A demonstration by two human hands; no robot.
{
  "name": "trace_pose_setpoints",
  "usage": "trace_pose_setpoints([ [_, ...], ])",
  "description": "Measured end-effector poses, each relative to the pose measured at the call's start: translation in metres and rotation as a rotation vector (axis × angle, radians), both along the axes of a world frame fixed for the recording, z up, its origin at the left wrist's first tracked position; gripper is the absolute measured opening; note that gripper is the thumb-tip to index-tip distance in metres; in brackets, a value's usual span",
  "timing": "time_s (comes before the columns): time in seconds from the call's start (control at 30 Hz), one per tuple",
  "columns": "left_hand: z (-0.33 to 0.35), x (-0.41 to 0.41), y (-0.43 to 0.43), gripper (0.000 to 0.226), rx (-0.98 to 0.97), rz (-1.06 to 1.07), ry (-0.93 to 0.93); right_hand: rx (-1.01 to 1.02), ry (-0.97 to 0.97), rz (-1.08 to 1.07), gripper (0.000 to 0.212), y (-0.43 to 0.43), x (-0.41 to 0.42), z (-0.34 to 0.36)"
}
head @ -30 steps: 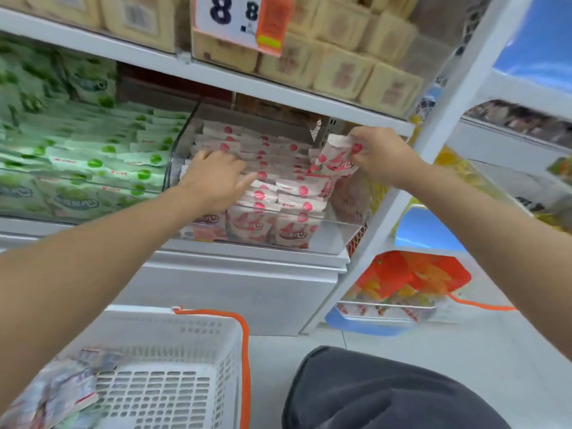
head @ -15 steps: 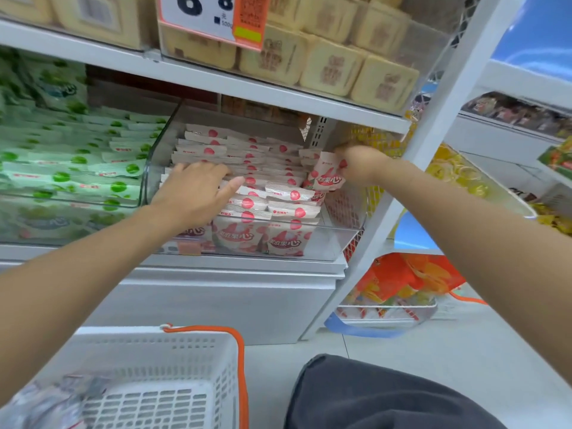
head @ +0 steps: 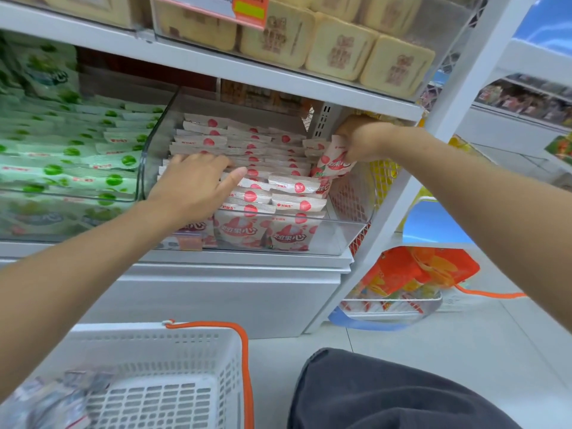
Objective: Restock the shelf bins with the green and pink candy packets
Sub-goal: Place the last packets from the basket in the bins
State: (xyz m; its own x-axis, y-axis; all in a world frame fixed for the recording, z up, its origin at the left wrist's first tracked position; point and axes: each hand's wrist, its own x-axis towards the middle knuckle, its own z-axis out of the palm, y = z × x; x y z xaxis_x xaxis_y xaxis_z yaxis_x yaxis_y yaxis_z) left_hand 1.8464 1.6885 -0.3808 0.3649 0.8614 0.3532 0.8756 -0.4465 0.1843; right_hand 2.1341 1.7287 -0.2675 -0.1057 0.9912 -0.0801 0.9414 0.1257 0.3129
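A clear bin (head: 337,235) on the middle shelf holds rows of pink candy packets (head: 278,184). My left hand (head: 198,184) lies flat on the left rows, fingers straight, pressing the packets back. My right hand (head: 362,140) pinches one pink packet (head: 335,164) upright at the bin's right rear corner, its lower end among the other packets. To the left, a second clear bin (head: 140,168) is filled with green candy packets (head: 77,162).
A white basket (head: 185,351) with an orange handle stands on the floor below, some packets in its near left corner. My dark-clad knee (head: 387,394) is at the bottom. Beige boxes (head: 340,48) fill the shelf above. Another basket (head: 399,301) of orange bags sits right.
My right hand has lowered the pink packet deeper into the bin's right rear corner. My left hand stays pressed on the left rows. The view has shifted a little closer and to the left.
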Motion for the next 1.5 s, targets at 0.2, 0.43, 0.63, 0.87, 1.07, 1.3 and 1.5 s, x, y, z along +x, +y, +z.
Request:
trace_pose_setpoints([
  [0.2, 0.001, 0.000, -0.001, 0.082, 0.004, -0.002, -0.004, -0.062, -0.059, 0.007, 0.029, -0.002, -0.011, -0.018],
  [0.43, 0.002, 0.000, -0.003, 0.083, 0.004, -0.002, -0.005, -0.080, 0.007, 0.017, 0.027, -0.002, -0.008, -0.047],
  [0.63, 0.001, 0.000, -0.003, 0.083, 0.005, -0.001, -0.008, -0.004, 0.058, -0.014, 0.044, 0.004, 0.003, -0.036],
  [0.87, 0.001, 0.000, -0.004, 0.082, 0.006, 0.006, -0.004, -0.053, 0.045, -0.027, 0.032, 0.004, -0.007, -0.061],
  [1.07, 0.002, 0.001, -0.004, 0.071, -0.014, 0.009, -0.004, 0.030, 0.121, -0.035, 0.029, 0.002, -0.005, -0.056],
  [1.3, 0.004, 0.001, -0.005, 0.062, -0.034, 0.017, -0.024, 0.076, 0.181, -0.075, 0.033, -0.008, -0.012, -0.057],
  [1.5, 0.011, 0.004, -0.048, 0.024, 0.168, -0.004, -0.209, 0.303, 0.450, 0.133, 0.029, -0.064, -0.051, -0.048],
])
